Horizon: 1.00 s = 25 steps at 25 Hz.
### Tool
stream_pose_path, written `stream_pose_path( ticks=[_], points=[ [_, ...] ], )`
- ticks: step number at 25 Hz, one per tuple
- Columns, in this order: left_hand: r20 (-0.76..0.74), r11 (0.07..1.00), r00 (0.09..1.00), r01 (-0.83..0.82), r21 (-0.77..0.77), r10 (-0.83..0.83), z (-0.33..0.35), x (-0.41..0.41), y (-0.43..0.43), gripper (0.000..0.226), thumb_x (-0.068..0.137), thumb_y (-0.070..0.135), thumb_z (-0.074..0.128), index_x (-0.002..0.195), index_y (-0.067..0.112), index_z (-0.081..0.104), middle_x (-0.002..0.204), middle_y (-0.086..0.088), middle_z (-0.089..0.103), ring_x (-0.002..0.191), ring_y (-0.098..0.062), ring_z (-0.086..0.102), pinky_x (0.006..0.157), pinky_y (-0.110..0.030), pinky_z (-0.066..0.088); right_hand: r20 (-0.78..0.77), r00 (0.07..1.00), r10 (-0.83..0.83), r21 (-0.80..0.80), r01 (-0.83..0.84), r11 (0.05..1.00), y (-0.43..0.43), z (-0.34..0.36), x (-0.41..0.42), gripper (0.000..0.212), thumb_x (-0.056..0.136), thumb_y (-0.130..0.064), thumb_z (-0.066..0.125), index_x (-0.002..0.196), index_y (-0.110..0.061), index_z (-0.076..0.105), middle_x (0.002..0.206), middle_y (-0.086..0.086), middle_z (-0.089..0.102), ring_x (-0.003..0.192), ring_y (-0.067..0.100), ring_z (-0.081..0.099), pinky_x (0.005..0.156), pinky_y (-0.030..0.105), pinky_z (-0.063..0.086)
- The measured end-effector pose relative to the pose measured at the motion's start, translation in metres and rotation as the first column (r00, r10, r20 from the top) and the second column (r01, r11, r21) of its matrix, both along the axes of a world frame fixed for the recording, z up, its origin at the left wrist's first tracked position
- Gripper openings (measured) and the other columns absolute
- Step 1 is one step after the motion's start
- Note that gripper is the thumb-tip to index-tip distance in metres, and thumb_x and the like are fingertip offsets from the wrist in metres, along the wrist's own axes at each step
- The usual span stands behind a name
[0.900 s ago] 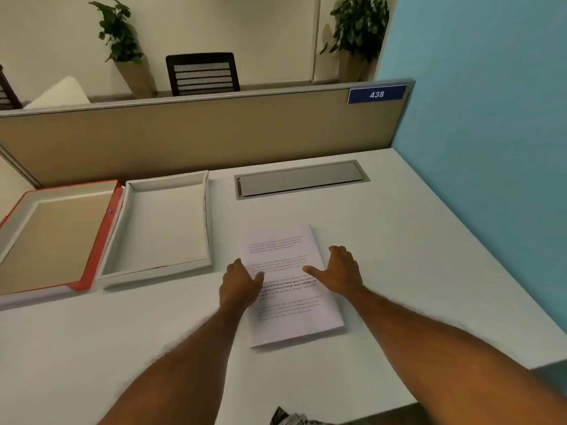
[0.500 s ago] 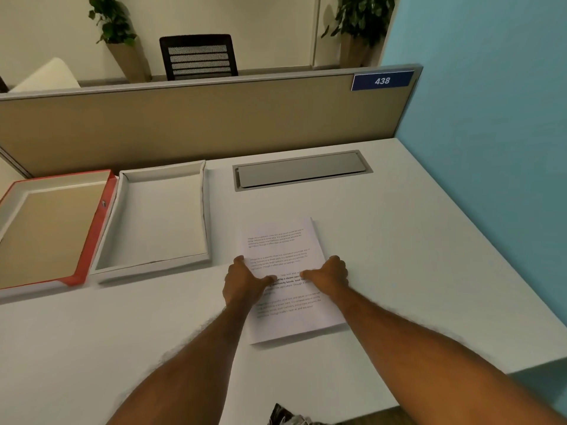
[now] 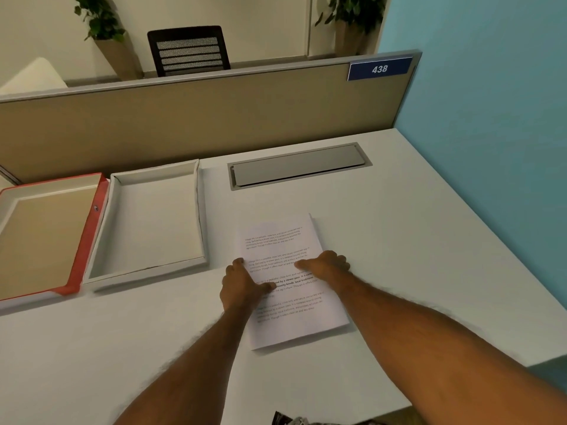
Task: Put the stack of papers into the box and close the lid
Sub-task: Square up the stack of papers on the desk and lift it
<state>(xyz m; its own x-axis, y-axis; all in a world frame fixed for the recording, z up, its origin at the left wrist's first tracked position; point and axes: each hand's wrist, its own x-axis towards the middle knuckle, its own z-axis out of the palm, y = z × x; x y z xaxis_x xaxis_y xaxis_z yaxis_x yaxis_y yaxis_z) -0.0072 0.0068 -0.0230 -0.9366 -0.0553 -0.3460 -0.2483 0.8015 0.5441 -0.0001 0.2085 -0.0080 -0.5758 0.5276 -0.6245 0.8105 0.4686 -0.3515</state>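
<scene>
Stack of papers, open box just left

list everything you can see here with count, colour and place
papers: 1 stack, white with black print, flat on desk, right of box
box: 1, white, open and empty, desk left of centre
lid: 1, red outside, beige inside, lying open left of box
desk: 1, white
cable hatch: 1, grey, shut, back of desk
partition: 1, beige, behind desk
sign: 1, blue, reads 438, partition's right end
chair: 1, black, beyond partition
plants: 2, green, by far wall
wall: 1, blue, right
left hand: on papers' left edge
right hand: on papers' right edge
</scene>
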Motion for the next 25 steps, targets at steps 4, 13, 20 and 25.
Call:
stream_pose_path(
  ticks=[4,13,20,25],
  points=[
    [-0.005,1.000,1.000,0.001,-0.008,-0.001,0.001,0.001,0.001,0.108,0.057,0.051,0.089,0.143,0.018,0.032,0.137,-0.006,0.051,0.121,-0.028,0.055,0.095,-0.046,0.051,-0.077,0.995,-0.058,0.034,0.061,0.998,-0.007,-0.004,0.000,0.097,0.061,-0.062,0.078,0.132,-0.009,0.039,0.136,0.015,0.048,0.126,0.033,0.047,0.105,0.046,0.039],
    [-0.001,1.000,1.000,0.006,0.002,-0.006,0.007,0.003,0.002,0.110,0.059,0.051,0.088,0.144,0.012,0.030,0.138,-0.009,0.049,0.127,-0.029,0.051,0.099,-0.047,0.049,-0.297,0.903,-0.312,-0.402,0.178,0.898,0.006,-0.011,0.005,0.055,0.076,-0.023,0.079,0.119,0.002,0.057,0.119,0.018,0.067,0.102,0.033,0.066,0.091,0.042,0.056],
    [0.066,0.987,0.998,-0.033,0.157,0.023,0.002,0.001,-0.013,0.122,0.057,0.059,0.086,0.147,0.003,0.025,0.145,-0.015,0.040,0.135,-0.033,0.041,0.109,-0.050,0.041,-0.572,0.792,-0.215,-0.316,0.029,0.948,-0.002,-0.005,0.027,0.037,0.085,-0.024,0.072,0.115,-0.010,0.054,0.116,0.011,0.068,0.089,0.022,0.066,0.073,0.032,0.057],
    [0.114,0.965,0.992,-0.074,0.251,0.046,0.004,-0.002,-0.015,0.098,0.066,0.070,0.073,0.135,0.006,0.049,0.135,-0.014,0.050,0.129,-0.033,0.045,0.108,-0.050,0.042,-0.660,0.692,-0.290,-0.438,-0.041,0.898,0.006,0.009,0.046,0.037,0.084,-0.019,0.073,0.115,-0.008,0.057,0.114,0.013,0.069,0.091,0.025,0.071,0.075,0.039,0.062]
  ],
)
